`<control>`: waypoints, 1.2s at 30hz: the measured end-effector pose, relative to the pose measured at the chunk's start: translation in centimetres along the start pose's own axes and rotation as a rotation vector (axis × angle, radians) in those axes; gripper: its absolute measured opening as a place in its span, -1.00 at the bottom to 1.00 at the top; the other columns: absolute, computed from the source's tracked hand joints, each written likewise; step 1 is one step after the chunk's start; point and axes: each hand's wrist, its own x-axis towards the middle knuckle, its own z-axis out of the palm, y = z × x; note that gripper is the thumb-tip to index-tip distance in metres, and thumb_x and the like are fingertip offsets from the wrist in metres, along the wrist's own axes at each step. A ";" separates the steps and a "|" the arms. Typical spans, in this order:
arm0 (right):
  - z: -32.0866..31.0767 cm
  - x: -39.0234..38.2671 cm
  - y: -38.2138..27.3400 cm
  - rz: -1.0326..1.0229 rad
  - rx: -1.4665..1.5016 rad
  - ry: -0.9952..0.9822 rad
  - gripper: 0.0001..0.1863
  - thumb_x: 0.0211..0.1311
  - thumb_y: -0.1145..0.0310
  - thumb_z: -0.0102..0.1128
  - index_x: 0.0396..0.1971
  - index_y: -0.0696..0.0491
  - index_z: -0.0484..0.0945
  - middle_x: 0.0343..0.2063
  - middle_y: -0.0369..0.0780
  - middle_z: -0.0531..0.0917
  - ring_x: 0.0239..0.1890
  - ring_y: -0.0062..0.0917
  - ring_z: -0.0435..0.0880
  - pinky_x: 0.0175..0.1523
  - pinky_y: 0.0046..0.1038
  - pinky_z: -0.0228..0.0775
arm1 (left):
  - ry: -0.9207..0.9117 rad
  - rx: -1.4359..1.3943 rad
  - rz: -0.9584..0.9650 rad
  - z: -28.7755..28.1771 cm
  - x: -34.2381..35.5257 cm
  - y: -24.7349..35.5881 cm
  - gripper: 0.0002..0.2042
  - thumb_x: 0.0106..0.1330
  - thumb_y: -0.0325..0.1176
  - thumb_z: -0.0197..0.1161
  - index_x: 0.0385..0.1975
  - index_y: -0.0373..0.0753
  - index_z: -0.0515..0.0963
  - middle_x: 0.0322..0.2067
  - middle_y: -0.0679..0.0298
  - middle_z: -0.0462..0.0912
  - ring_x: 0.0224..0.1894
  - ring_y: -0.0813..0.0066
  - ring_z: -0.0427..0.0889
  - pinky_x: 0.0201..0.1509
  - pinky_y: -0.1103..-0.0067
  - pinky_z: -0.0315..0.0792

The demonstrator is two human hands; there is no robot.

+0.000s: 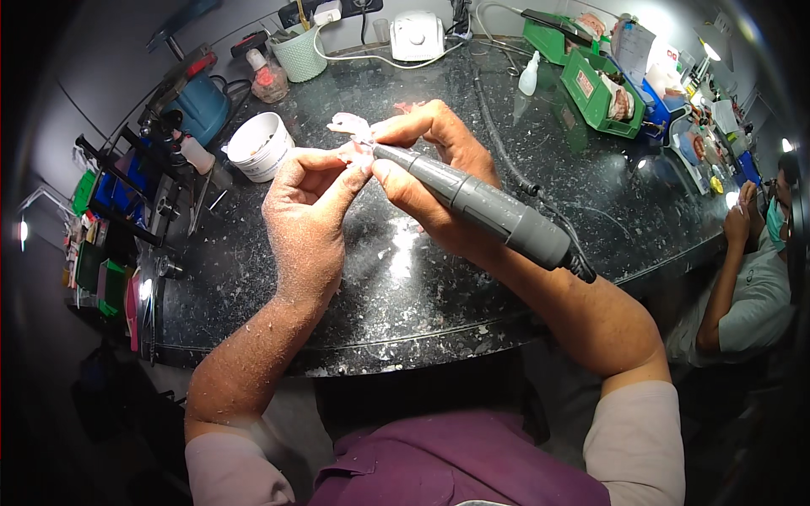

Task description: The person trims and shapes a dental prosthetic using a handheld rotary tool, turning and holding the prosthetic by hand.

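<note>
My left hand (308,207), dusted with pale shavings, pinches a small pink and whitish piece (356,149) between thumb and fingertips at the centre of the view. My right hand (434,185) is wrapped round a grey rotary handpiece (472,202), its tip meeting the piece and its cable trailing from the rear end. The finer detail of the piece is hard to make out. A white tub (251,143) stands just left of my fingers on the speckled dark worktop (439,312).
Tools and a blue machine (198,110) crowd the left. At the back stand a textured cup (299,55) and a white box (416,38). Green trays with dental models (603,88) and a small bottle (529,73) are back right. A masked co-worker (734,287) sits at far right.
</note>
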 end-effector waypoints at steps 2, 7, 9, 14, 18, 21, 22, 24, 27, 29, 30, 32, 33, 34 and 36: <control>-0.1 0.0 -0.2 -0.017 -0.008 -0.014 -0.68 0.07 0.30 0.35 -0.23 0.16 0.52 -0.33 -0.17 0.62 -0.23 -0.50 0.65 -0.05 -0.46 0.48 | 0.009 0.016 0.012 0.1 -0.1 0.1 -0.86 0.24 -0.59 0.33 -0.26 -0.33 0.53 -0.18 0.15 0.68 -0.08 0.51 0.65 0.09 0.58 0.50; 0.0 -0.1 -0.4 -0.099 -0.106 -0.045 -0.70 0.05 0.32 0.35 -0.23 0.12 0.53 -0.34 -0.21 0.60 -0.22 -0.48 0.63 -0.03 -0.44 0.45 | 0.052 0.278 0.122 0.0 0.0 0.0 -0.86 0.22 -0.61 0.32 -0.26 -0.32 0.56 -0.24 0.24 0.68 -0.10 0.53 0.65 0.09 0.56 0.49; -0.2 -0.2 -0.4 -0.067 -0.103 -0.074 -0.68 0.07 0.33 0.37 -0.19 0.09 0.53 -0.21 -0.15 0.62 -0.09 -0.45 0.61 0.12 -0.38 0.36 | 0.057 0.292 0.134 0.2 0.1 0.0 -0.87 0.22 -0.61 0.32 -0.27 -0.32 0.56 -0.26 0.25 0.67 -0.11 0.53 0.65 0.08 0.57 0.49; -0.1 -0.4 -0.4 -0.118 -0.223 -0.153 -0.65 0.07 0.31 0.39 -0.15 0.06 0.53 -0.08 -0.05 0.66 0.05 -0.36 0.62 0.37 -0.22 0.15 | 0.094 0.307 0.131 0.0 0.2 -0.3 -0.89 0.21 -0.60 0.32 -0.29 -0.33 0.57 -0.27 0.25 0.67 -0.14 0.54 0.65 0.04 0.58 0.48; 0.1 -0.4 -0.3 -0.100 -0.182 -0.085 -0.66 0.07 0.31 0.37 -0.17 0.05 0.52 -0.09 -0.02 0.68 0.04 -0.32 0.65 0.45 -0.12 0.00 | 0.087 0.325 0.119 0.2 0.2 -0.1 -0.89 0.19 -0.63 0.29 -0.30 -0.34 0.58 -0.27 0.25 0.67 -0.14 0.53 0.65 0.04 0.58 0.48; 0.2 -0.2 -0.7 -0.138 -0.184 -0.090 -0.67 0.07 0.32 0.36 -0.17 0.05 0.51 -0.11 -0.01 0.67 0.02 -0.33 0.65 0.40 -0.15 0.08 | 0.086 0.351 0.146 0.1 0.1 0.0 -0.87 0.18 -0.64 0.29 -0.30 -0.34 0.58 -0.27 0.25 0.67 -0.13 0.53 0.64 0.06 0.58 0.47; 0.2 -0.2 -0.7 -0.138 -0.171 -0.087 -0.67 0.07 0.32 0.36 -0.17 0.06 0.51 -0.11 -0.01 0.67 0.01 -0.34 0.65 0.36 -0.20 0.16 | 0.084 0.361 0.156 0.2 0.1 0.0 -0.86 0.17 -0.64 0.30 -0.29 -0.33 0.58 -0.28 0.26 0.67 -0.12 0.53 0.64 0.07 0.57 0.47; 0.1 -0.3 -0.7 -0.109 -0.147 -0.085 -0.67 0.07 0.34 0.36 -0.17 0.07 0.51 -0.12 -0.03 0.65 -0.01 -0.37 0.64 0.30 -0.25 0.24 | 0.058 0.352 0.193 0.1 0.1 -0.1 -0.85 0.16 -0.64 0.31 -0.29 -0.33 0.59 -0.28 0.26 0.67 -0.11 0.53 0.63 0.07 0.58 0.46; 0.1 -0.2 -0.6 -0.061 -0.092 -0.085 -0.69 0.09 0.37 0.34 -0.17 0.09 0.51 -0.12 -0.06 0.62 -0.03 -0.43 0.61 0.19 -0.35 0.35 | 0.034 0.389 0.267 -0.2 0.2 -0.2 -0.85 0.15 -0.63 0.32 -0.28 -0.32 0.60 -0.28 0.27 0.67 -0.10 0.53 0.63 0.09 0.58 0.45; -0.1 -0.2 -0.7 0.034 -0.038 -0.080 -0.73 0.13 0.41 0.30 -0.18 0.12 0.50 -0.09 -0.09 0.59 -0.01 -0.48 0.57 0.16 -0.39 0.37 | 0.029 0.429 0.301 -0.3 0.3 -0.4 -0.84 0.15 -0.63 0.33 -0.29 -0.31 0.60 -0.27 0.27 0.67 -0.10 0.53 0.62 0.10 0.57 0.45; -0.1 -0.2 -0.6 0.034 -0.040 -0.079 -0.73 0.13 0.41 0.30 -0.18 0.12 0.50 -0.09 -0.09 0.59 -0.01 -0.48 0.57 0.16 -0.39 0.37 | 0.016 0.455 0.321 -0.4 0.4 -0.5 -0.84 0.14 -0.62 0.34 -0.29 -0.30 0.60 -0.26 0.27 0.67 -0.10 0.53 0.63 0.11 0.56 0.44; 0.3 0.0 -0.2 -0.081 0.009 -0.026 -0.74 0.04 0.34 0.32 -0.29 0.13 0.54 -0.36 -0.20 0.57 -0.26 -0.50 0.57 -0.08 -0.49 0.41 | 0.006 0.487 0.344 -0.7 0.6 -0.7 -0.84 0.13 -0.61 0.36 -0.30 -0.29 0.60 -0.26 0.27 0.67 -0.10 0.52 0.63 0.12 0.54 0.44; 0.2 0.0 -0.3 -0.010 0.079 -0.038 -0.79 0.06 0.35 0.31 -0.33 0.11 0.55 -0.35 -0.20 0.59 -0.24 -0.54 0.58 -0.06 -0.49 0.40 | 0.017 0.523 0.370 -0.8 0.8 -0.9 -0.84 0.13 -0.59 0.38 -0.30 -0.28 0.61 -0.25 0.27 0.68 -0.10 0.52 0.64 0.17 0.51 0.40; -0.1 0.1 -0.4 0.022 0.167 -0.044 -0.75 0.12 0.35 0.29 -0.23 0.11 0.53 -0.33 -0.21 0.60 -0.24 -0.59 0.59 -0.07 -0.51 0.43 | 0.029 0.558 0.395 -0.9 0.8 -0.9 -0.84 0.12 -0.56 0.40 -0.31 -0.27 0.61 -0.25 0.28 0.69 -0.10 0.52 0.64 0.22 0.48 0.37; -0.4 0.4 -0.1 0.055 0.323 0.069 -0.69 0.23 0.32 0.28 -0.09 0.11 0.47 -0.31 -0.21 0.61 -0.25 -0.62 0.61 -0.10 -0.55 0.48 | -0.024 0.605 0.385 -1.1 0.8 -0.8 -0.81 0.12 -0.58 0.40 -0.27 -0.28 0.60 -0.19 0.25 0.67 -0.05 0.50 0.62 0.24 0.46 0.35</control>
